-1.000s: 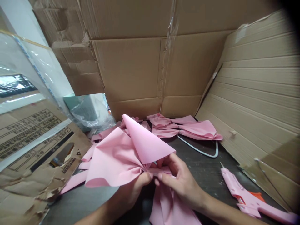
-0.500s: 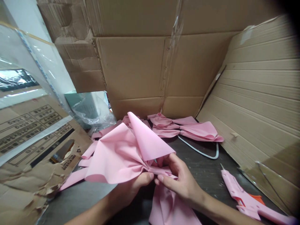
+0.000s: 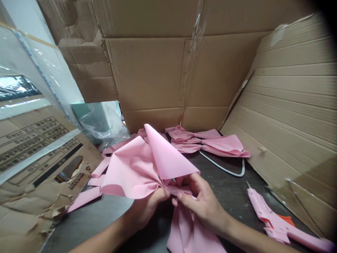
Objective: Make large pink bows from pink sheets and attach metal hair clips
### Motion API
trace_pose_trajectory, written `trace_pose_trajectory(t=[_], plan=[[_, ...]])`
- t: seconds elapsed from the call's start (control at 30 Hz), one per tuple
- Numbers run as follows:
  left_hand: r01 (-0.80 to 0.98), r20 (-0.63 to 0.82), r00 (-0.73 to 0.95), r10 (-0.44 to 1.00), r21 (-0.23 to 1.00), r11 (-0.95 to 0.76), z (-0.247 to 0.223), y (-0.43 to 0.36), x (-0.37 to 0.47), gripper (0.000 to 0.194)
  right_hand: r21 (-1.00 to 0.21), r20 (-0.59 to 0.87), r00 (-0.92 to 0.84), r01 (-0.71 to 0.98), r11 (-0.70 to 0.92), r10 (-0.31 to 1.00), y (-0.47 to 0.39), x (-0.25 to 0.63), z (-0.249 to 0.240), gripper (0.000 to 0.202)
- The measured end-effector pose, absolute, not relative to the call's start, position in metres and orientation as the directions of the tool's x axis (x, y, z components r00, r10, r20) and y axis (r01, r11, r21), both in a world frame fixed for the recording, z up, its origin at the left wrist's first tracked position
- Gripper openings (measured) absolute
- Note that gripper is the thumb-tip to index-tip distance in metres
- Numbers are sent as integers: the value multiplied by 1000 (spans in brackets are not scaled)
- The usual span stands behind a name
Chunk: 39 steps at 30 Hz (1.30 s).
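Note:
A large pink bow of smooth, thin sheet material is gathered into pleats at its middle. My left hand is closed on that gathered middle, thumb on top, with the other fingers hidden beneath. My right hand pinches a narrow pink strip at the same spot, between thumb and fingers. One lobe of the bow folds to a point up and away from me. Below my hands hangs another pleated pink piece; whether it joins the bow is hidden.
Finished-looking pink bows lie stacked at the back of the dark table, by a white cable. A pink glue gun rests at right. Pink strips lie left. Cardboard walls enclose the back and right; a torn carton stands left.
My hands and the bow have shifted very slightly, and the bow's left lobe has lifted a little and drawn inward. Both hands keep their hold on the gathered middle.

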<state>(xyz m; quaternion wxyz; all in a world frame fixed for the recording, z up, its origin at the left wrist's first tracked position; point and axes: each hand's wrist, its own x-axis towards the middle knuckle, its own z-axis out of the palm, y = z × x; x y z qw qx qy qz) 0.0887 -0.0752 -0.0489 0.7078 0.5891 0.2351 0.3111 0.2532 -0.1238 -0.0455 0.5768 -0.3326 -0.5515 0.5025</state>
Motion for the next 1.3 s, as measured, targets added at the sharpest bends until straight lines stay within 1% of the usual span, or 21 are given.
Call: trace_pose_trajectory(t=[0.2,0.27,0.33,0.4,0.47,0.6,0.7,0.87,1.0,1.1,1.2,1.23,1.3], plan=[[-236,55,723,688,957,171,-44,-75,93,23,-926,328,-131,-239,292,935,-124,255,-49,15],[-245,70,727,683,956,163,-43,-76,93,24,-929,329,-146,-225,293,933,-124,256,-50,17],[-219,61,711,701,966,138,-42,-77,91,23,-940,320,-145,-176,294,936,-124,257,-50,20],[-181,43,687,725,977,113,-40,-78,90,23,-946,317,-100,-96,308,943,-124,256,-48,22],[-160,25,682,731,980,117,-38,-79,89,24,-950,311,-56,-60,307,949,-124,255,-47,22],[-166,23,690,724,978,126,-35,-80,90,19,-958,259,-80,-151,245,963,-125,251,-49,20],[-157,35,682,730,982,100,-35,-79,91,19,-951,263,-89,-190,242,961,-126,251,-51,18],[-159,64,686,724,985,64,-33,-77,91,22,-934,276,-109,-264,240,955,-126,252,-50,21],[-188,67,708,704,977,96,-33,-77,91,26,-922,297,-125,-295,250,947,-126,254,-52,21],[-197,68,706,705,975,104,-36,-77,90,25,-934,302,-113,-234,270,947,-127,256,-56,26],[-147,70,696,714,988,46,-34,-78,88,20,-956,283,-17,-82,281,959,-127,256,-58,36],[-131,69,694,717,991,32,-33,-79,88,19,-959,280,11,-42,280,960,-126,255,-58,37],[-126,67,685,725,992,27,-31,-80,89,19,-965,261,28,-25,262,965,-127,253,-56,36]])
